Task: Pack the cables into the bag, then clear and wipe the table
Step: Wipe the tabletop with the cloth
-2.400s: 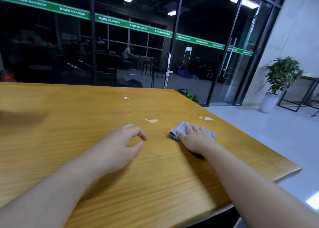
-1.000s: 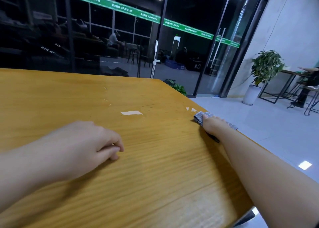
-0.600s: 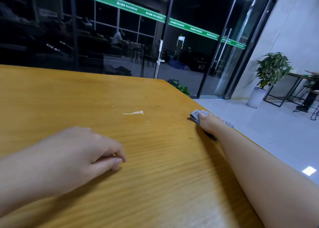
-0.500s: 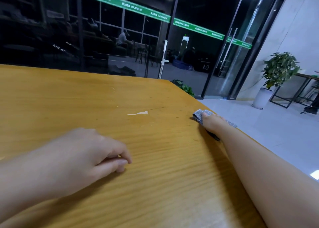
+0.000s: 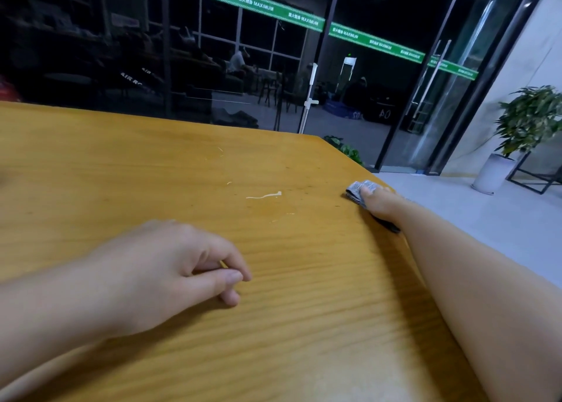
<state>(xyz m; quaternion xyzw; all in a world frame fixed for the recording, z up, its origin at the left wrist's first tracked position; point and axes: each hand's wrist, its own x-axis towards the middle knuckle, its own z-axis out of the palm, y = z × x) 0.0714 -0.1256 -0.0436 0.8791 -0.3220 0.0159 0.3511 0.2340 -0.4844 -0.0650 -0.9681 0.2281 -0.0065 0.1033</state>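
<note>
A folded grey checked cloth (image 5: 354,188) lies at the right edge of the yellow wooden table (image 5: 121,173). My right hand (image 5: 380,204) presses down on it with its fingers laid over the fabric, and part of the cloth shows beyond the fingertips. My left hand (image 5: 170,264) rests on the tabletop nearer to me, fingers loosely curled, thumb against the forefinger, holding nothing. A thin white streak (image 5: 264,195) and a few pale specks mark the wood between the hands. No cables or bag are in view.
The table's right edge runs diagonally under my right forearm, with grey floor beyond it. A dark glass wall (image 5: 213,67) stands behind the table. A potted plant (image 5: 529,118) in a white pot stands far right.
My right hand has slid the cloth from the table's middle out to its right edge and stays there. My left hand's fingers have curled in more.
</note>
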